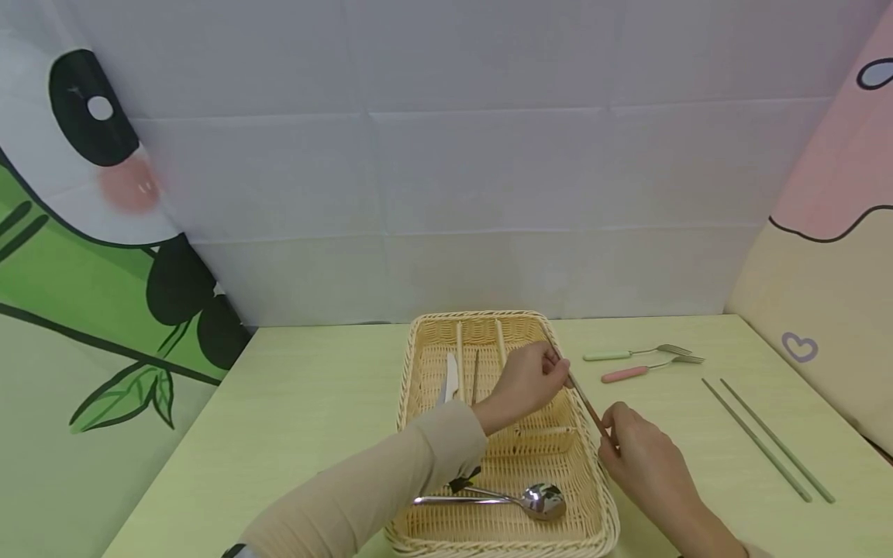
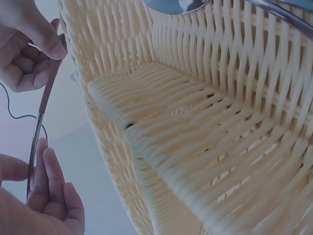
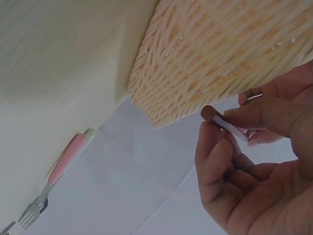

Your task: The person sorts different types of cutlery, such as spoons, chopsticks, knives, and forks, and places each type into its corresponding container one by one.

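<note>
A slim brown chopstick (image 1: 589, 408) with a silvery section slants across the right rim of the wicker basket (image 1: 605, 504). My left hand (image 1: 533, 378) pinches its far, thinner part between thumb and fingers, above the basket. The thicker brown end is pinched by my right hand (image 1: 645, 457), just outside the rim. In the left wrist view the brown handle (image 2: 50, 88) runs between both hands. Its round butt (image 3: 209, 113) shows at the right thumb and forefinger in the right wrist view.
Dividers split the basket into compartments: a knife (image 1: 452, 372) in the left one, a thin brown stick (image 1: 476, 372) in the middle, spoons (image 1: 544, 502) at the front. On the table to the right lie a green-handled fork (image 1: 607, 356), a pink-handled fork (image 1: 624, 374) and two green chopsticks (image 1: 756, 440).
</note>
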A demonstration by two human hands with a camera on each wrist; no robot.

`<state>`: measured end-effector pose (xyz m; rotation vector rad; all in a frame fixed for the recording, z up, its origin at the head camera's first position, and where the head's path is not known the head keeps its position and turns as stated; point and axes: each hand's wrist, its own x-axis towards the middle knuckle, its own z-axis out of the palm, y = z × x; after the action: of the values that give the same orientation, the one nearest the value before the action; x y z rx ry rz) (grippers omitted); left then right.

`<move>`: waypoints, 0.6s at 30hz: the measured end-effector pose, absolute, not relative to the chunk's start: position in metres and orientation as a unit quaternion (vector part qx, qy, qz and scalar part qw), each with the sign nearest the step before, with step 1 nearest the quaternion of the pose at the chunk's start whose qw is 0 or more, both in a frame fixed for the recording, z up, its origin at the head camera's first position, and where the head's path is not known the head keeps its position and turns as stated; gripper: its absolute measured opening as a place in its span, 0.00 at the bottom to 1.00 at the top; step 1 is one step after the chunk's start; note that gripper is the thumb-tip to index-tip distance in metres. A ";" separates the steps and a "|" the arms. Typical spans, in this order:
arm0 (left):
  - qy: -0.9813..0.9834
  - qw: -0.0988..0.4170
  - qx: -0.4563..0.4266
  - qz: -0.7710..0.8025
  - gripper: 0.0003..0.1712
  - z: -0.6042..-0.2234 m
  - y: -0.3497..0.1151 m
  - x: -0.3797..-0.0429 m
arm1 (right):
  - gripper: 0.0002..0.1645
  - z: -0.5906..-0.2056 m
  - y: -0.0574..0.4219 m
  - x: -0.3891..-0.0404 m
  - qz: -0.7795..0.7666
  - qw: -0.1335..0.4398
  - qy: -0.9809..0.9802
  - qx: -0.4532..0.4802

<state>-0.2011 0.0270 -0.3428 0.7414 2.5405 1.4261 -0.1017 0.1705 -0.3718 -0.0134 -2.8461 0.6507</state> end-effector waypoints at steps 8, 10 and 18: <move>0.844 0.052 0.250 0.471 0.09 -0.337 0.024 -0.204 | 0.09 -0.374 0.170 -0.102 0.217 0.124 -0.968 0.004; 0.842 0.046 0.252 0.475 0.10 -0.334 0.022 -0.206 | 0.09 -0.373 0.171 -0.102 0.213 0.125 -0.969 0.004; 0.837 0.019 0.252 0.485 0.09 -0.320 0.010 -0.217 | 0.10 -0.374 0.177 -0.100 0.211 0.115 -0.971 -0.002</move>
<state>-0.2173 0.0104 -0.3204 0.7822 2.5984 1.5052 -0.1000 0.1766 -0.3736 -0.0045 -2.8449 0.6191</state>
